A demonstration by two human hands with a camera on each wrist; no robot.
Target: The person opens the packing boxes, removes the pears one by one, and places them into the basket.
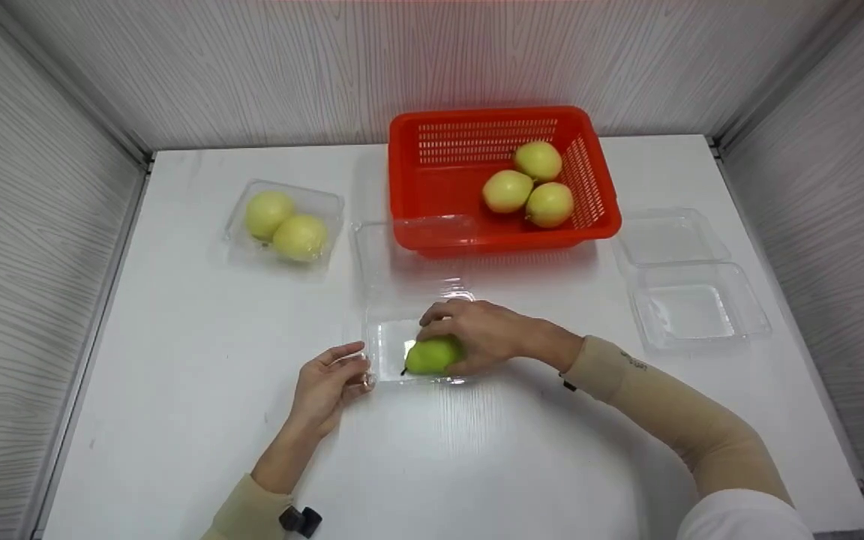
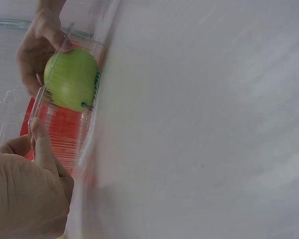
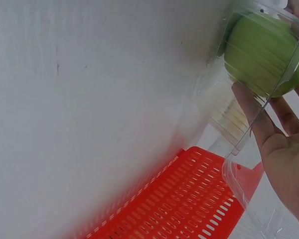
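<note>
A clear plastic clamshell box (image 1: pixel 388 341) lies unfolded in the middle of the table, its lid side toward the back. Inside its front half is a green pear (image 1: pixel 432 356), stem pointing left. My right hand (image 1: pixel 488 334) reaches in from the right and grips the pear, fingers and thumb around its right side; the pear also shows through the plastic wall in the right wrist view. At the box's left front corner, my left hand (image 1: pixel 325 390) pinches the rim, with the thumb (image 2: pixel 38 130) against the edge in the left wrist view.
Behind the box, a red slotted basket (image 1: pixel 432 191) holds three pale yellow-green fruits (image 1: pixel 507 191). A clear box (image 1: pixel 327 201) with two similar fruits stands at the back left. Another clear clamshell (image 1: pixel 687 311) lies unfolded on the right. Walls enclose the table's back and sides.
</note>
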